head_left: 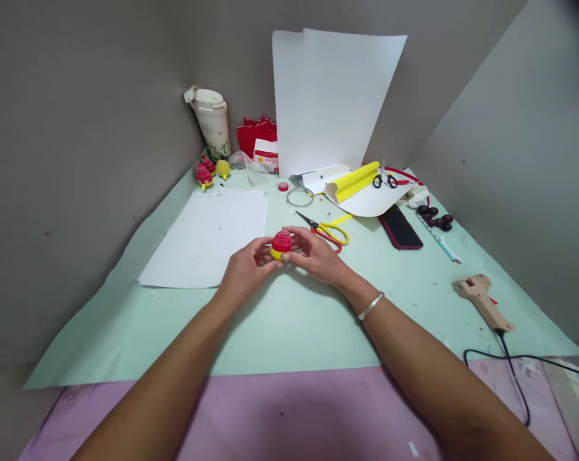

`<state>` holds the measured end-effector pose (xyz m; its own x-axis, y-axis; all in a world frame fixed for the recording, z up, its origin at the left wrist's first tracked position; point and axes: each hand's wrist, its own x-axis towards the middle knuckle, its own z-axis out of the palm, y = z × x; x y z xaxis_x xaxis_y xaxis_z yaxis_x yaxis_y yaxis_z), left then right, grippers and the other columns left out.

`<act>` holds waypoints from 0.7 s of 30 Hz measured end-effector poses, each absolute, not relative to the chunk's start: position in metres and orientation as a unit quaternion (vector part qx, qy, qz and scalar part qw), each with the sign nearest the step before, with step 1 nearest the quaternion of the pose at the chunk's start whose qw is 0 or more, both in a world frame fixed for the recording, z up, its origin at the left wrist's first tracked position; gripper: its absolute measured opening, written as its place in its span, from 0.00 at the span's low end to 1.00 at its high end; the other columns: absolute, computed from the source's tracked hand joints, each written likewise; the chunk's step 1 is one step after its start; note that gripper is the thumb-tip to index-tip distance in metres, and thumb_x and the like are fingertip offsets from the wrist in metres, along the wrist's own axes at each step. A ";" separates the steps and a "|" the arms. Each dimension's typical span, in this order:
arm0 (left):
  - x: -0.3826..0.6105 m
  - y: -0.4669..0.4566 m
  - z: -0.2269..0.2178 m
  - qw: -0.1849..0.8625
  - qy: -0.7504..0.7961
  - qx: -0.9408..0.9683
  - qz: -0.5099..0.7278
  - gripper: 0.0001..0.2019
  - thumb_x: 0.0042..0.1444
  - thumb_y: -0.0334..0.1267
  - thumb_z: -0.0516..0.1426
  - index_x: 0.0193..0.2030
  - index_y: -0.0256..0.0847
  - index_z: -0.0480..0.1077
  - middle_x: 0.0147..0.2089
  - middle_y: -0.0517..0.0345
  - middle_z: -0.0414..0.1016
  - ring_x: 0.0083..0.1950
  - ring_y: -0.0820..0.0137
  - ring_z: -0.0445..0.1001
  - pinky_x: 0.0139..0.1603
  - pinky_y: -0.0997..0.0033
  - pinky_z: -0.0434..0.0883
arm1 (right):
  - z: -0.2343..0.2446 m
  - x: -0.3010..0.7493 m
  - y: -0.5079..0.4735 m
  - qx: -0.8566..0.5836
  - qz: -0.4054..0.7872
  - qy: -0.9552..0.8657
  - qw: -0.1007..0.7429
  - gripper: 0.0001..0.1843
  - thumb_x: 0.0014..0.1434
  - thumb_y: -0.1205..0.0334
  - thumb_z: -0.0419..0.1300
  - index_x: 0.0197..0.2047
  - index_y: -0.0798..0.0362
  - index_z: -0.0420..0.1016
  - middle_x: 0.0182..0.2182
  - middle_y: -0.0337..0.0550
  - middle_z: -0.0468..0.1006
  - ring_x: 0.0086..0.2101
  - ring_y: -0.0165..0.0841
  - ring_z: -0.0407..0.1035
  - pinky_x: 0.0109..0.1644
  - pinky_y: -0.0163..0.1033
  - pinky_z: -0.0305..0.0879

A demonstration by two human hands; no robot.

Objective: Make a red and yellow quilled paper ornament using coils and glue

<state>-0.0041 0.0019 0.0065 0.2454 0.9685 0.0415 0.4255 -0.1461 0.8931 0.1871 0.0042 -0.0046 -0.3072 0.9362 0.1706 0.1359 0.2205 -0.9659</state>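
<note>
A person's two bare hands meet over a counter (251, 410) spread with mint-green paper (293, 339). Between them is a small red-and-yellow dome (282, 243), the landmark for every place given here. It stands upright, its axis running from a yellow base up to a rounded red top. The left hand (245, 267) touches it from the left, the right hand (319, 256) from the right, so neither is nearer. The grip of both is closed around it, the right thumb against the yellow base; how firmly they press cannot be told.

Just beyond the dome, to the right, lie scissors (319, 226) with red and yellow handles. A white sheet (212, 237) lies to its left, similar red pieces (204, 175) farther off beyond that sheet. Well to its right rests a beige glue gun (483, 301).
</note>
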 end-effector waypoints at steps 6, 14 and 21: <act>-0.003 0.002 0.008 0.437 0.503 0.653 0.360 0.24 0.47 0.40 0.65 0.53 0.42 0.72 0.40 0.56 0.80 0.42 0.64 0.77 0.46 0.63 0.73 | -0.003 0.187 0.005 -0.393 0.501 -0.627 0.448 0.32 0.54 0.56 0.68 0.59 0.52 0.64 0.49 0.50 0.77 0.46 0.39 0.75 0.52 0.48 0.73; -0.002 0.002 0.011 0.430 0.506 0.653 0.365 0.23 0.47 0.40 0.65 0.52 0.42 0.72 0.40 0.57 0.80 0.43 0.64 0.78 0.48 0.62 0.73 | -0.005 0.187 0.006 -0.388 0.507 -0.620 0.457 0.30 0.55 0.59 0.67 0.59 0.51 0.64 0.49 0.49 0.77 0.48 0.39 0.74 0.53 0.48 0.72; -0.002 0.003 0.010 0.439 0.513 0.637 0.371 0.23 0.46 0.39 0.65 0.52 0.42 0.72 0.41 0.56 0.80 0.43 0.64 0.78 0.48 0.61 0.74 | -0.002 0.185 0.005 -0.387 0.519 -0.608 0.459 0.28 0.55 0.60 0.67 0.57 0.51 0.65 0.48 0.48 0.78 0.47 0.39 0.74 0.50 0.45 0.74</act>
